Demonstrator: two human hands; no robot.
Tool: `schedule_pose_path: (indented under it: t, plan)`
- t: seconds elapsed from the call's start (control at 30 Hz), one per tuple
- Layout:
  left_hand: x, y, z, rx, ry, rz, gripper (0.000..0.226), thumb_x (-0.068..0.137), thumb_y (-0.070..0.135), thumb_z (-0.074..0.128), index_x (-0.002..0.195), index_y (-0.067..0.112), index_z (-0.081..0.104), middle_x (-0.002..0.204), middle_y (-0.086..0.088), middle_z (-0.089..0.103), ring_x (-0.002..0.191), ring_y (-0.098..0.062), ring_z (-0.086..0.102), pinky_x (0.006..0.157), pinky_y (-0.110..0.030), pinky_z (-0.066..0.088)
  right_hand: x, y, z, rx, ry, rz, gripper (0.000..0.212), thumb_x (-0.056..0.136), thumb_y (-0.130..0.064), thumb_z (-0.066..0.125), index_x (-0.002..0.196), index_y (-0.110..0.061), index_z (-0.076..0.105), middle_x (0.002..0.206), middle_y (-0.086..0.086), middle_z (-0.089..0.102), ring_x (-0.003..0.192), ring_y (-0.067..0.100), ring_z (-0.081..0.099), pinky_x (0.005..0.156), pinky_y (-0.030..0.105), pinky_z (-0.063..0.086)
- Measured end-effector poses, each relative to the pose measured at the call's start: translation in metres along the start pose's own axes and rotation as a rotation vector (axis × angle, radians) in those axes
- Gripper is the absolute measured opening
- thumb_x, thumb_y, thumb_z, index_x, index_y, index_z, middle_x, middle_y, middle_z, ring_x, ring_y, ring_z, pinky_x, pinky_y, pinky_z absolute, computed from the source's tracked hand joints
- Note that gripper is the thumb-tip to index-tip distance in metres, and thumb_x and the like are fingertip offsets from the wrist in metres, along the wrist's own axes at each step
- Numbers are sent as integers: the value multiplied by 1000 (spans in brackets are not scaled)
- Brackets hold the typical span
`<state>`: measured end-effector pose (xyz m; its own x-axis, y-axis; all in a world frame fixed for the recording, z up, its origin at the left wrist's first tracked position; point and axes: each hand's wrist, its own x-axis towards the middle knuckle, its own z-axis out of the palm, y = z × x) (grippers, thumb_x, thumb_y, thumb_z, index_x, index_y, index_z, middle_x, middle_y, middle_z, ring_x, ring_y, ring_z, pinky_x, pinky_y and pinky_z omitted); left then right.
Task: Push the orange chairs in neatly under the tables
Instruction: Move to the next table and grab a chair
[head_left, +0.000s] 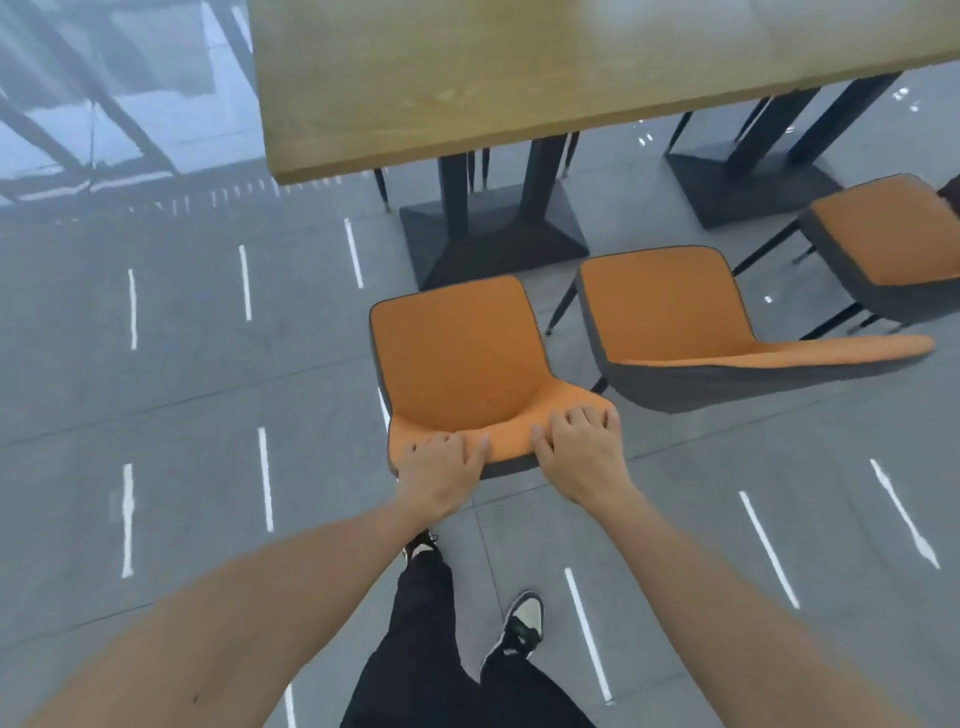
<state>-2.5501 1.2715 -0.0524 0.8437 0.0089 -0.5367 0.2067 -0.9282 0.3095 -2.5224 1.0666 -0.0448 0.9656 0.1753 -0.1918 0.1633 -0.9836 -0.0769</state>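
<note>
Head view. Both bare forearms are extended forward and downward from the lower corners of the frame, converging on the nearest orange upholstered chair with a grey shell back (457, 358). The left hand (441, 467) is laid palm down over the top edge of the backrest at its left end, with the fingers curled over the orange padding and closed in a grip upon it. The right hand (579, 447) is placed likewise at the right end of the same edge, fingers bent over the rim and clamped on it, the thumb pointed inward toward the left hand. The wrists are held nearly straight and the hands are set a little apart.

This chair is stood on the glossy grey tiled floor (182, 374), short of the light wooden rectangular table top (467, 78); its seat is observed in front of the black pedestal table base (493, 234) and not beneath the top. A second orange chair (675, 322) is seen just beside it to the right, turned at an angle. A third orange chair (893, 244) is noted farther right, near a second black base (748, 182).

Below the arms, black trousers (426, 649) and a black-and-white sneaker (519, 623) are recorded on the floor.
</note>
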Motion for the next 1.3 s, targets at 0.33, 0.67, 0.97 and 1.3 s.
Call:
schedule_pose_path:
  t: [0.33, 0.67, 0.97, 1.3]
  plan:
    - [23, -4, 3, 81, 195, 21, 72, 91, 63, 12, 72, 21, 67, 68, 4, 65, 69, -19, 61, 63, -33, 45, 38, 16, 24, 64, 300, -198, 41, 87, -29, 50, 50, -11, 50, 60, 2, 38, 62, 25, 40, 64, 36, 31]
    - [74, -9, -43, 135, 247, 82, 74, 87, 62, 9, 67, 15, 63, 55, 2, 55, 57, -19, 54, 47, -29, 18, 103, 7, 19, 95, 331, -244, 37, 82, -23, 45, 46, -17, 41, 44, -1, 38, 42, 22, 32, 52, 28, 18]
    - [164, 6, -99, 114, 294, 69, 65, 98, 58, 29, 65, 13, 64, 51, 2, 49, 56, -20, 49, 48, -30, 16, 211, 15, -3, 73, 358, -233, 41, 85, -24, 41, 45, -17, 33, 43, -3, 31, 42, 21, 29, 51, 27, 16]
    - [233, 9, -139, 162, 329, 70, 71, 93, 63, 19, 77, 24, 77, 57, 4, 62, 57, -15, 52, 46, -27, 18, 291, 12, -19, 94, 374, -209, 39, 82, -24, 43, 45, -21, 33, 45, -7, 31, 44, 18, 30, 49, 27, 20]
